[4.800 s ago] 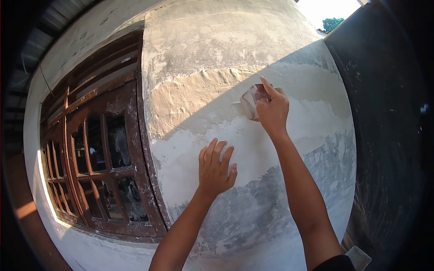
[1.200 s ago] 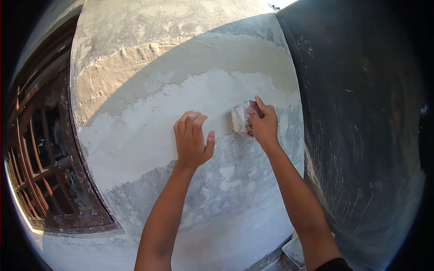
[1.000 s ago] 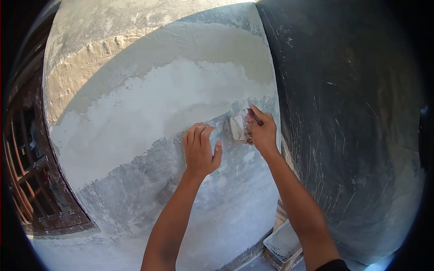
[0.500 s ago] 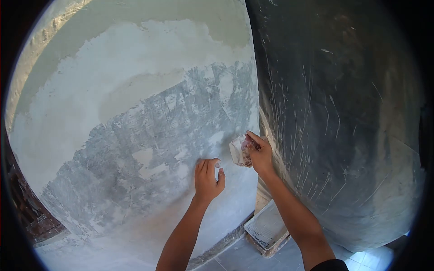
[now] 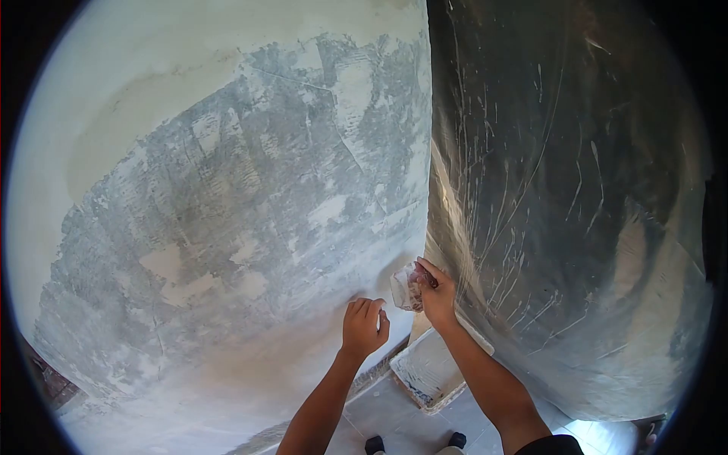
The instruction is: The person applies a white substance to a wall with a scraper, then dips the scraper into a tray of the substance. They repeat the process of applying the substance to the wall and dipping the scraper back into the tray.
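Observation:
My right hand grips a putty knife by its dark red handle; the broad blade is smeared with white filler and is beside the wall's right edge. To its left, my left hand is close in front of the wall, fingers curled toward the thumb. Something whitish shows at its fingertips, and I cannot tell what it is. Grey patches and white filler cover the wall's middle, with a smoother pale coat above. Below my right hand, a white-coated tray stands on the floor.
A dark plastic sheet splashed with white streaks hangs along the right side. Grey floor tiles show below, with my two dark-tipped feet at the bottom. Reddish-brown material lies past the wall's lower left edge.
The view has tipped downward, bringing more of the tray, floor and my feet into sight. Both hands appear lower in the picture, and the left thumb is nearer its fingers.

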